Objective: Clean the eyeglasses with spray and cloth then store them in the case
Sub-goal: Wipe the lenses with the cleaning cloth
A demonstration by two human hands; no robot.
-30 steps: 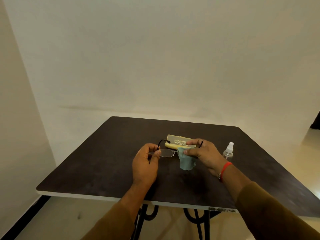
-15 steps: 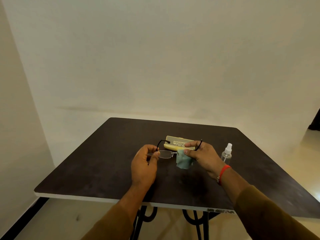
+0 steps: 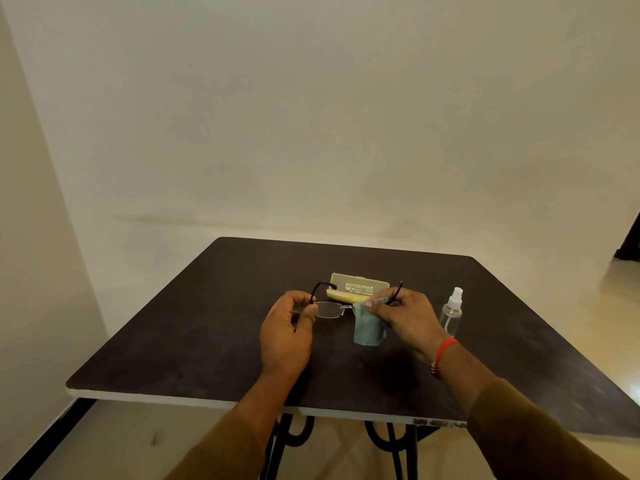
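Observation:
Rimless eyeglasses (image 3: 329, 309) with thin black temples are held above the dark table (image 3: 180, 341). My left hand (image 3: 287, 330) pinches their left end. My right hand (image 3: 403, 315) presses a pale teal cloth (image 3: 369, 329) around the right lens, which the cloth hides; the cloth's tail hangs down. Just behind the glasses a yellow case (image 3: 358, 288) lies open on the table, its lid raised and printed inside. A small clear spray bottle (image 3: 452, 313) with a white nozzle stands upright to the right of my right hand.
The table is square, with a pale front edge (image 3: 207, 402) and black curved metal legs below. A plain wall rises close behind it and another on the left. Bare floor lies to the right.
Both hands and the glasses stay in nearly the same place; my right fingers shift the cloth slightly over the right lens. The camera tilts a little.

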